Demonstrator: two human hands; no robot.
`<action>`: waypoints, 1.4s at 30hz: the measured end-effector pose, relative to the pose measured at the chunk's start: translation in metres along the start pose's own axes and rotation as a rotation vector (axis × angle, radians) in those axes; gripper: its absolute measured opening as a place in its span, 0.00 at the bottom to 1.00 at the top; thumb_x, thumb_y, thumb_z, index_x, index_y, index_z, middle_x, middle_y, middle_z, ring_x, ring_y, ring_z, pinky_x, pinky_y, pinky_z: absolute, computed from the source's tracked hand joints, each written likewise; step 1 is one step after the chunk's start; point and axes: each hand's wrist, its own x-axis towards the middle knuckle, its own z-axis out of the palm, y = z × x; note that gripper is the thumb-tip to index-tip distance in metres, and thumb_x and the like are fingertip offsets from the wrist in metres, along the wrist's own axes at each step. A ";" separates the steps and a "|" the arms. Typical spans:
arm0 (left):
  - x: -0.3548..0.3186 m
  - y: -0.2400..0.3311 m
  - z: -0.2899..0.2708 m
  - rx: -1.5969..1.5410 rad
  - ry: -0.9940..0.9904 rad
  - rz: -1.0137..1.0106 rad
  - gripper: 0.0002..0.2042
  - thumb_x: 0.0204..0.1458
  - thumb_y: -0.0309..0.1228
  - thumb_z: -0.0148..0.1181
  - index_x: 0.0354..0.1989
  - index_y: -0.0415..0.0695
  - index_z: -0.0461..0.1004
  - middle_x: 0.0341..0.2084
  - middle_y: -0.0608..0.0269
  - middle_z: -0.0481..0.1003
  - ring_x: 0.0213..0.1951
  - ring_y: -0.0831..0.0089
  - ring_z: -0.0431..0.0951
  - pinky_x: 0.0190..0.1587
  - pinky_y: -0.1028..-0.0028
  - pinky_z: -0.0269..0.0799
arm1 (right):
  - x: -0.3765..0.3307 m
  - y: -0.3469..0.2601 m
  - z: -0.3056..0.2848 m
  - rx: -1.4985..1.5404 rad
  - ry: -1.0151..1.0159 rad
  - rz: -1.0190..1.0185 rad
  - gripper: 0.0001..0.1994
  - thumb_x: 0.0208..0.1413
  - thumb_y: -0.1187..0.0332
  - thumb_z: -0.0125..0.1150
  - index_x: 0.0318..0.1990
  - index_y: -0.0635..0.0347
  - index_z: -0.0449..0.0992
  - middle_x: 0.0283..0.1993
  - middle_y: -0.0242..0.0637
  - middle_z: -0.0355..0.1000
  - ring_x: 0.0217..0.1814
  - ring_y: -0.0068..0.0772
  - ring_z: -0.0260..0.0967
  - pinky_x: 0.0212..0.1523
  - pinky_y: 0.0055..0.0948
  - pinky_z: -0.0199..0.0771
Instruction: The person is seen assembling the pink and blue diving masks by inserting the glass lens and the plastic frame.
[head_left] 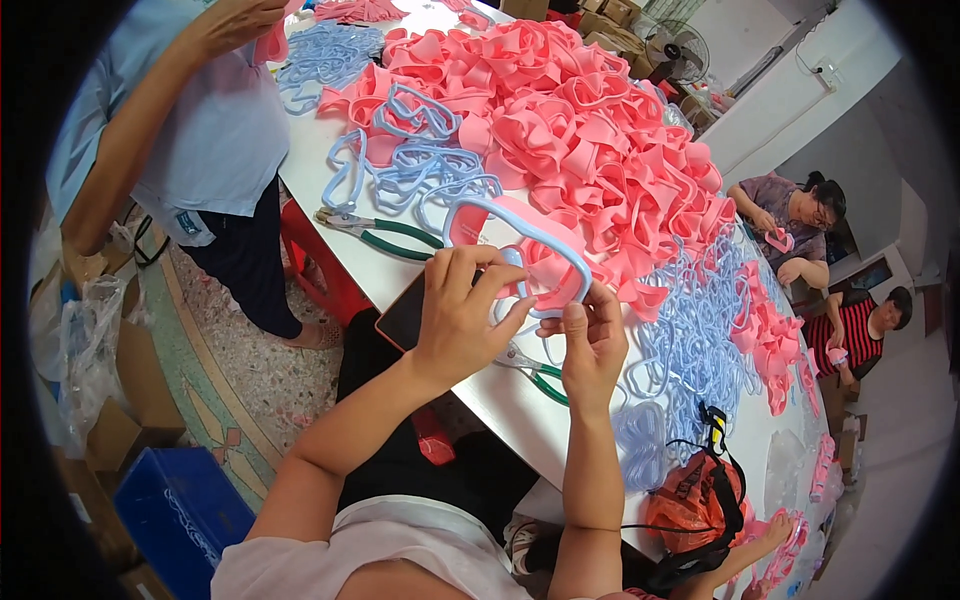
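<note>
Above the near edge of the white table, both my hands hold one soft pink piece with a pale-blue tube-like rim [532, 229]. My left hand [462, 312] has its fingers bent around the left, lower part of it. At the other end, my right hand [588, 338] pinches the blue rim between thumb and fingers. Part of the piece is hidden behind my fingers. Green-handled pliers [395, 226] lie just beyond my left hand. A second pair of green-handled pliers [545, 386] lies partly hidden below my hands.
A large heap of pink pieces [560, 120] covers the far table. Pale-blue loops [690, 330] lie to the right, near an orange-red plastic bag [695, 500]. A blue bin [185, 510] stands on the floor. A co-worker in light blue [215, 130] stands left; other people work at right.
</note>
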 end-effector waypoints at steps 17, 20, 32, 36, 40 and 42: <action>-0.015 -0.015 0.013 0.029 0.062 0.188 0.09 0.42 0.28 0.63 0.32 0.47 0.71 0.42 0.63 0.70 0.44 0.63 0.67 0.49 0.65 0.57 | -0.014 0.005 0.012 -0.017 0.008 -0.091 0.18 0.64 0.72 0.52 0.57 0.71 0.60 0.42 0.42 0.72 0.31 0.25 0.73 0.32 0.22 0.77; -0.019 -0.019 0.011 0.016 -0.001 0.363 0.16 0.38 0.28 0.66 0.37 0.49 0.70 0.42 0.70 0.72 0.46 0.66 0.70 0.48 0.65 0.59 | -0.012 0.008 0.011 0.056 0.019 -0.079 0.18 0.64 0.72 0.52 0.58 0.71 0.60 0.43 0.43 0.71 0.31 0.25 0.73 0.32 0.23 0.78; 0.025 -0.060 -0.022 -0.932 -0.056 -0.739 0.25 0.51 0.31 0.67 0.57 0.37 0.67 0.46 0.59 0.71 0.45 0.75 0.72 0.49 0.76 0.69 | -0.004 0.011 -0.019 0.135 -0.050 -0.028 0.19 0.66 0.66 0.51 0.57 0.70 0.61 0.43 0.43 0.71 0.30 0.26 0.72 0.30 0.25 0.77; 0.025 -0.077 -0.017 -1.046 -0.118 -0.766 0.16 0.52 0.28 0.67 0.48 0.38 0.74 0.35 0.66 0.74 0.38 0.80 0.74 0.43 0.82 0.70 | 0.014 0.012 -0.022 0.372 -0.077 0.178 0.18 0.66 0.57 0.48 0.51 0.66 0.64 0.33 0.39 0.71 0.28 0.28 0.71 0.26 0.24 0.73; 0.027 -0.080 -0.006 -0.839 -0.168 -0.779 0.16 0.53 0.29 0.65 0.50 0.38 0.73 0.38 0.64 0.75 0.41 0.79 0.75 0.44 0.79 0.71 | 0.043 0.022 -0.028 0.153 -0.019 0.467 0.21 0.61 0.61 0.57 0.53 0.67 0.62 0.32 0.38 0.70 0.27 0.28 0.71 0.24 0.25 0.73; 0.031 -0.083 0.003 -0.821 -0.158 -0.818 0.15 0.53 0.30 0.65 0.48 0.38 0.74 0.36 0.65 0.75 0.35 0.80 0.76 0.36 0.81 0.73 | 0.052 0.034 -0.034 0.125 -0.041 0.383 0.21 0.58 0.66 0.58 0.55 0.67 0.62 0.32 0.39 0.70 0.28 0.28 0.72 0.25 0.26 0.75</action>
